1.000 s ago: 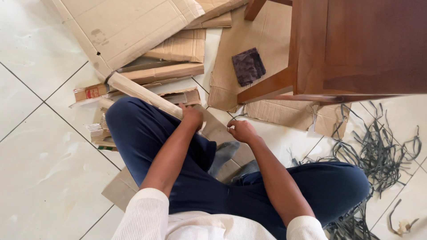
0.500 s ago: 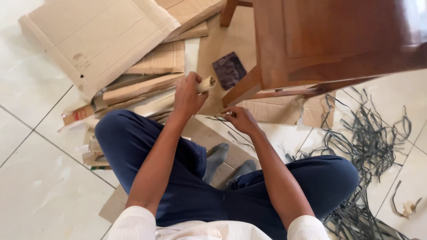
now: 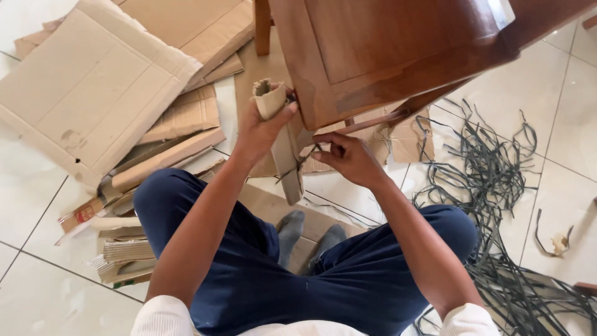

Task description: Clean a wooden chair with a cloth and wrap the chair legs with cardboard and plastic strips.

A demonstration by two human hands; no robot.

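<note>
Raising the rolled cardboard strip higher than half a second ago, now held upright in front of the wooden furniture piece, with the view tilting so that more of the tangled dark strapping is showing on the right. Sitting cross-legged on pale floor tiles, in navy trousers and grey socks, with flattened cardboard sheets spreading beyond the left hand and corrugated offcuts lying beside the left knee. Closing the left hand in a full grip around the upper part of the roll, thumb across its front, the open top end sticking out just above the fingers and the lower end hanging down between the two hands. Curling the right hand partly shut just to the right of the roll, fingertips pinching a thin dark strand close against the cardboard; hard to tell whether touching the roll itself.
</note>
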